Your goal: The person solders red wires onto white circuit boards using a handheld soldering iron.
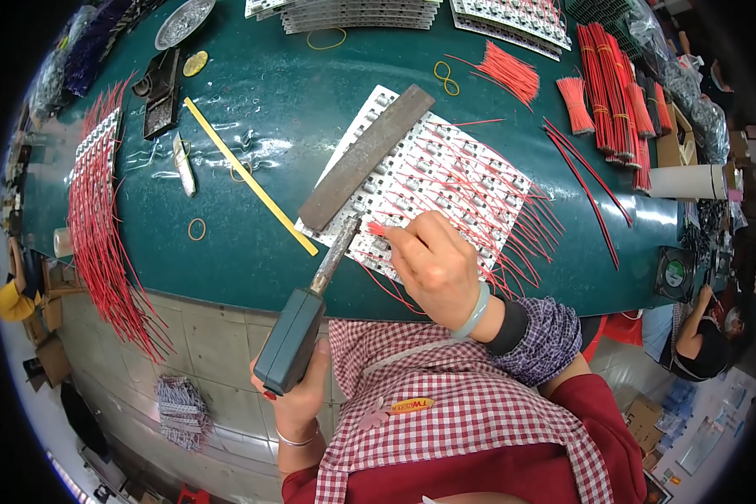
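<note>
My left hand (309, 388) is wrapped round the dark green body of a soldering gun (291, 340). Its metal barrel points up and away, the tip close to a white circuit board panel (496, 164). Just right of the tip, my right hand (435, 259) is closed in a pinch over the panel. Between its fingertips shows a small red bit, seemingly the end of a red wire (376, 228); the rest is hidden by the hand. Many red wires stick out from the panel's right part. A dark flat bar (365, 160) lies slantwise across the panel's left part.
A yellow strip (248, 175), a taped blade-like tool (184, 166) and a black holder (161, 97) lie to the left. Another wired panel (101, 160) overhangs the left table edge. Red wire bundles (609, 92) and stacked panels (361, 15) sit along the far side.
</note>
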The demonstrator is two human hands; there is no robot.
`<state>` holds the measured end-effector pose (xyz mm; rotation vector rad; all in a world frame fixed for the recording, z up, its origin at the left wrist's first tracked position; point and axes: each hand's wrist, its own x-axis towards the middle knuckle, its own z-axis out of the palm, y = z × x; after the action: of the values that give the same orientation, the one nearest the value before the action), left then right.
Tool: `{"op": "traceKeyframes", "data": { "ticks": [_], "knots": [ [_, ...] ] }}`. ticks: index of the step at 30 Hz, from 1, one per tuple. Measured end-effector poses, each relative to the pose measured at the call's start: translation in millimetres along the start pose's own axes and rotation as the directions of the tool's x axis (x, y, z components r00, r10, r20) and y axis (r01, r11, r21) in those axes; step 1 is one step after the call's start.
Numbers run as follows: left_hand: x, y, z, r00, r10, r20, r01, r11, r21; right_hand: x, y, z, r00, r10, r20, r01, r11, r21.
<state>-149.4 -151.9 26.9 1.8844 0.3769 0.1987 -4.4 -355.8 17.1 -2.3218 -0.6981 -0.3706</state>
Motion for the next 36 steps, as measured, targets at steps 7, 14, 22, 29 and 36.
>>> {"op": "traceKeyframes", "data": {
  "ticks": [7, 14, 22, 29, 36],
  "knots": [
    [-11, -3, -5, 0.998, -0.06, -0.003, 0.06, 0.998, -0.009, -1, -2, -13, 0.994, -0.093, -0.049, 0.093, 0.996, -0.002],
    [-19, -7, -4, 0.996, -0.077, -0.035, 0.077, 0.997, 0.0, -3, 0, -7, 0.997, -0.07, 0.032, 0.069, 0.997, 0.014],
    [-15, -4, -3, 0.996, -0.092, -0.017, 0.092, 0.996, -0.019, -4, -1, -7, 0.998, -0.042, 0.042, 0.042, 0.999, 0.004],
    [-7, 4, 8, 0.992, -0.08, -0.094, 0.076, 0.996, -0.043, -5, -1, -6, 0.999, -0.032, 0.039, 0.032, 0.999, 0.005],
    [-6, 5, 7, 0.992, -0.111, -0.066, 0.109, 0.993, -0.036, -6, -1, -5, 0.999, -0.025, 0.04, 0.025, 1.0, -0.003]
  ]
}}
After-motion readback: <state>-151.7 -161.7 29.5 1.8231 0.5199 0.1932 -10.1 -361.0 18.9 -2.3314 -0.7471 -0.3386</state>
